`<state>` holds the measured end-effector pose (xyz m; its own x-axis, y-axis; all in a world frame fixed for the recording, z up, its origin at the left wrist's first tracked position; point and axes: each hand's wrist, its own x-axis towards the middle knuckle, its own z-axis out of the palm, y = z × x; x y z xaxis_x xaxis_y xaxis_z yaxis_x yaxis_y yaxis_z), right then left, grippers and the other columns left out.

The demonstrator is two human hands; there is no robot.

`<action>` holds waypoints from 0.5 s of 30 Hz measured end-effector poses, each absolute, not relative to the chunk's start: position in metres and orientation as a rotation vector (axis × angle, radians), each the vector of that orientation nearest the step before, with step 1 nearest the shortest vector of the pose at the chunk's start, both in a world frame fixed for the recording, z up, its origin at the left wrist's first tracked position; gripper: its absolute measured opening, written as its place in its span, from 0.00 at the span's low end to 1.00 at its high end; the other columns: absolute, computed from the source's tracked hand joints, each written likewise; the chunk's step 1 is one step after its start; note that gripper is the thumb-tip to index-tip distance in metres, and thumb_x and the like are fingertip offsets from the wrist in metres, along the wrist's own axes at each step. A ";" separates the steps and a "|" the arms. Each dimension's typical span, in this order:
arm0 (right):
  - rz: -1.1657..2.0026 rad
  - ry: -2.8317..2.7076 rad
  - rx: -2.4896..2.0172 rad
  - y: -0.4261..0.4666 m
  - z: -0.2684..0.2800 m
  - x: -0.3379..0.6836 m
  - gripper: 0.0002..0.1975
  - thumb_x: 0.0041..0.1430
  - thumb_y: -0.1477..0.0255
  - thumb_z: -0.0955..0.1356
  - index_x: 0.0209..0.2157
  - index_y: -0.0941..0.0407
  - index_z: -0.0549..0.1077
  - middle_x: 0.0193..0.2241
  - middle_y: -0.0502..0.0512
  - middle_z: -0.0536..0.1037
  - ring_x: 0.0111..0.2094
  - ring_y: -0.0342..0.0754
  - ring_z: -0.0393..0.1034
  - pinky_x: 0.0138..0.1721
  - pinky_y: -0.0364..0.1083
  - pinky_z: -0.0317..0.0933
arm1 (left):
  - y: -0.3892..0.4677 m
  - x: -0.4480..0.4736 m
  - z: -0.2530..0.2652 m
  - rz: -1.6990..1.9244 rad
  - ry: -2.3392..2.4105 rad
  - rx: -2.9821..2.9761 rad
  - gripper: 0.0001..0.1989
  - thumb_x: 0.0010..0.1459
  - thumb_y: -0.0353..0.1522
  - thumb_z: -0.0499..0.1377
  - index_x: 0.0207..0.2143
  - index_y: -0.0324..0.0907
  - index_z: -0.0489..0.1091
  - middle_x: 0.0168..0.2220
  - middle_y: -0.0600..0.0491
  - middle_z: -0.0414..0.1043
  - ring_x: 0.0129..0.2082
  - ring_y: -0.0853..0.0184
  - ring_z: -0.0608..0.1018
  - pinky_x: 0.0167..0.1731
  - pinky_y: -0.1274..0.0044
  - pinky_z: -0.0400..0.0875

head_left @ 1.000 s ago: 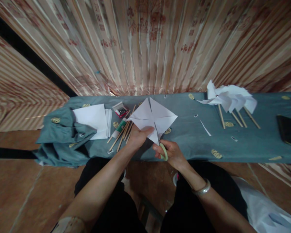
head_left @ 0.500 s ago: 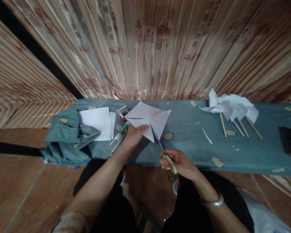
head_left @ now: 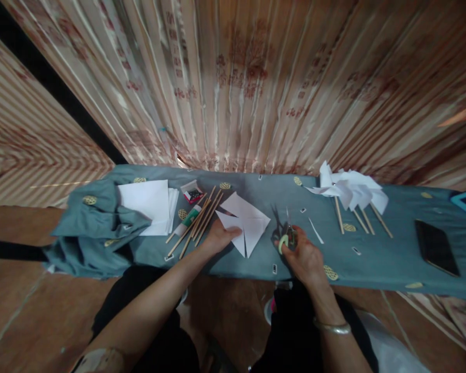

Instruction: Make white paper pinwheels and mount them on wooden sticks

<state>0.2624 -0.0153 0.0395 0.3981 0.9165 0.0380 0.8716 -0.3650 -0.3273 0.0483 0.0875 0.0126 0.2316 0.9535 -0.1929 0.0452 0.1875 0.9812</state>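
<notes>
Open box (head_left: 188, 186) w/ dark bits (head_left: 194, 195) nr. cut paper (head_left: 253, 218).

Matt ppr sheet (head_left: 253, 217), plastic-hndl scissors (head_left: 283, 243), shiny mtl bangle (head_left: 333, 328)

A silver-coloured bangle (head_left: 332, 327) circles the right wrist, a smooth, rounded, fairly wide band that catches a little light. Both the left hand (head_left: 219, 235) and the right hand (head_left: 306, 254) are bare, with forearms uncovered too. High on the left arm, at the picture's lower edge, sits a pale sleeve edge (head_left: 101, 360) with some darker marks (it could equally be a band; the blur hides which). Black trousers (head_left: 143, 321) cover both legs, plain and without visible pattern. Below, a whitish shoe (head_left: 269, 313) shows a touch of bright pink.
</notes>
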 end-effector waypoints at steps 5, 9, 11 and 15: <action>-0.023 -1.681 -2.385 -0.011 0.028 0.265 0.30 0.63 0.61 0.64 0.60 0.66 0.60 0.35 0.68 0.82 0.36 0.57 0.78 0.38 0.50 0.66 | 0.086 0.040 0.015 0.849 1.029 1.338 0.18 0.40 0.31 0.67 0.37 0.40 0.72 0.41 0.46 0.79 0.45 0.55 0.78 0.51 0.62 0.70; -0.132 -1.733 -2.352 -0.010 0.025 0.266 0.25 0.65 0.62 0.61 0.56 0.64 0.65 0.35 0.68 0.82 0.34 0.57 0.78 0.35 0.50 0.65 | 0.080 0.027 0.025 0.810 1.060 1.325 0.21 0.41 0.31 0.67 0.41 0.39 0.71 0.39 0.47 0.78 0.40 0.57 0.80 0.43 0.65 0.74; -0.177 -1.771 -2.331 -0.010 0.025 0.267 0.22 0.66 0.62 0.60 0.52 0.62 0.70 0.37 0.68 0.82 0.35 0.57 0.77 0.36 0.50 0.65 | 0.078 0.015 0.033 0.806 1.120 1.410 0.22 0.45 0.35 0.67 0.44 0.39 0.71 0.36 0.49 0.77 0.37 0.59 0.79 0.39 0.68 0.74; -0.209 -1.814 -2.260 -0.008 0.025 0.269 0.22 0.67 0.62 0.57 0.46 0.62 0.74 0.40 0.68 0.81 0.38 0.58 0.75 0.39 0.51 0.64 | 0.084 -0.020 0.052 0.876 1.264 1.659 0.22 0.55 0.43 0.61 0.48 0.41 0.72 0.38 0.49 0.77 0.35 0.63 0.78 0.35 0.73 0.72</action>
<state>0.2692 -0.0081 0.0247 0.2213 0.9409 0.2563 0.9745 -0.2037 -0.0938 -0.0200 0.0841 0.0524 0.2433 0.9694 0.0344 0.3726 -0.1262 0.9194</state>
